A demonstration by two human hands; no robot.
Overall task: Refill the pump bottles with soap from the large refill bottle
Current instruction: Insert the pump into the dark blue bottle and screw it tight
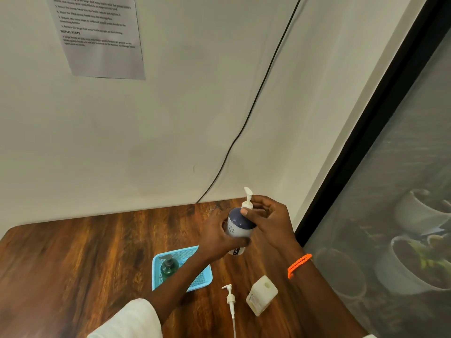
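Pump bottle right of centre, body in left hand grip, right hand fingertips pinching its pump collar.

The left hand covers much of the pump bottle; the wall sheet is cut off above, its print too blurred to read

- The left half of your worktop lies bare wood, free for a hand to pass.
- Near the middle, the blue tray holding a green bottle blocks you.
- At the near edge, a loose pump and cream refill bottle lie just beside each other.
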